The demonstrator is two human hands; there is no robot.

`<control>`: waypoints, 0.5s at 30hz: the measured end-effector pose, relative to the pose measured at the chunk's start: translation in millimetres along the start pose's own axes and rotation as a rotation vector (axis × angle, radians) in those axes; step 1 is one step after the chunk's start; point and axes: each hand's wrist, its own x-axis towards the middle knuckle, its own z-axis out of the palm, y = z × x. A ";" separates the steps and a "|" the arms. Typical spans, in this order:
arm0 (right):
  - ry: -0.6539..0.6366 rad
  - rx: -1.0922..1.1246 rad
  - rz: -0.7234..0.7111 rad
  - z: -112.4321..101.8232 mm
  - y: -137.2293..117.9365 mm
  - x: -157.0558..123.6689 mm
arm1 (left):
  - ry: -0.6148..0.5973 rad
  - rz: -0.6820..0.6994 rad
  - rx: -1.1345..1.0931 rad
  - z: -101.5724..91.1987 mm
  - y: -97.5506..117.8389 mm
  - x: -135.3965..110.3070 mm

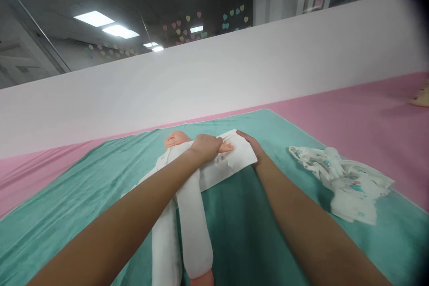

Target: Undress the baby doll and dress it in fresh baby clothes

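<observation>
From my head view, my left hand (204, 148), palm down, presses a soft white cloth band (231, 158) across the swaddled peach plastic baby doll (176, 139) lying on a teal plush blanket (83, 196). My right hand (250, 144), apart, flattens the band's end. The doll looks light and the cloth slippery, so I'd hold at the torso.

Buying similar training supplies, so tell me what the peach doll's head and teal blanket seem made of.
The peach baby doll's head looks like smooth moulded vinyl, with a faint sheen. The teal plush blanket looks like soft fleece, velvety with soft folds; the exact fibre cannot be told.
</observation>
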 end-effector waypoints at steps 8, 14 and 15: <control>0.019 0.078 -0.130 4.7 1.4 -4.1 | -0.131 -0.109 0.088 3.7 3.7 10.8; -0.034 0.059 -0.173 4.3 0.6 -6.7 | -0.137 -0.229 0.038 14.0 -3.1 22.6; -0.041 0.041 -0.168 4.5 0.2 -6.8 | -0.135 -0.239 0.000 16.3 -2.9 24.3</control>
